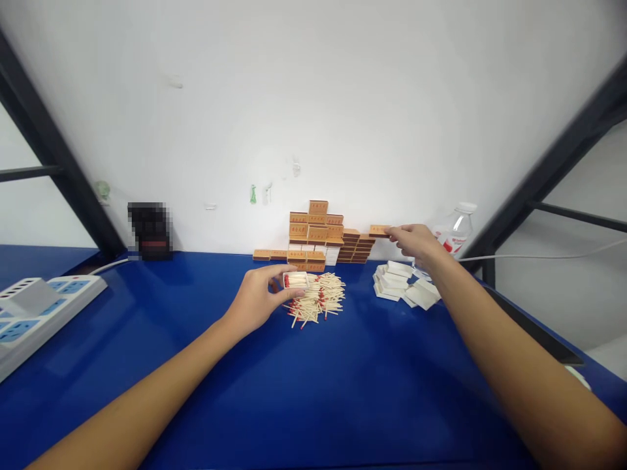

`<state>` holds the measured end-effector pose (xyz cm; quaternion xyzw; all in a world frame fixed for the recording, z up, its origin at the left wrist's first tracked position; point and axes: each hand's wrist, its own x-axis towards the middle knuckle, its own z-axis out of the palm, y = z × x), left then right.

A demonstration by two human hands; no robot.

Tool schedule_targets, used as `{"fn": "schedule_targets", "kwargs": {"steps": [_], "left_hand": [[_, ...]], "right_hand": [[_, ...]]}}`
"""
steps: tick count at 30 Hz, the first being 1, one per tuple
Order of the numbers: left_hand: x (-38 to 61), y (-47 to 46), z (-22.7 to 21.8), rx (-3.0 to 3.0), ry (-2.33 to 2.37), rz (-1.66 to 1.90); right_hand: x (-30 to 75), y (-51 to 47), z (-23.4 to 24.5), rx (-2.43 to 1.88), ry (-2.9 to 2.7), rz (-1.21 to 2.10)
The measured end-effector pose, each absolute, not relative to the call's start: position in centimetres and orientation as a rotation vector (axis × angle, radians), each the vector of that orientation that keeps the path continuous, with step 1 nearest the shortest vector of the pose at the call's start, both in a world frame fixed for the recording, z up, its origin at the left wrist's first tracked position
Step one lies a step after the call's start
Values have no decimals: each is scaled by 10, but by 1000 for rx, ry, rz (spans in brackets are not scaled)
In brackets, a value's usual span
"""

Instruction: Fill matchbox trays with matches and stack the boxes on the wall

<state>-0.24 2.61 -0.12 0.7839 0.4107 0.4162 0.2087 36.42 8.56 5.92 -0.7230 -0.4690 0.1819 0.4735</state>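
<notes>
My left hand is closed on a small white matchbox tray filled with red-tipped matches, held above the left side of a loose match pile. My right hand pinches the right end of an orange matchbox sleeve, beside the top of the stacked brown-sided sleeves. Whether that sleeve still touches the stack I cannot tell. Behind the pile, orange matchboxes stand stacked against the wall. White trays lie heaped below my right hand.
A clear plastic bottle stands behind my right wrist. At the left lies a white power strip with a cable. A blurred black object sits against the wall. Dark metal bars slope up at both sides of the blue table.
</notes>
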Motion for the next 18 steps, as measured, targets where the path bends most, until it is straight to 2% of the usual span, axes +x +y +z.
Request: {"fn": "schedule_targets", "kwargs": {"steps": [7,14,16,18], "left_hand": [[0,29,-6,1864,1056,1112],[4,26,-4,1837,956,1132],[6,23,-3,1874,907,1150],[8,19,-3,1911,856,1151]], "right_hand": [[363,111,51,-1780,-1248,434],[339,76,50,-1717,-1270,265],[313,53,44,-1656,-1373,346],[284,30,34,-1535,-1583,682]]}}
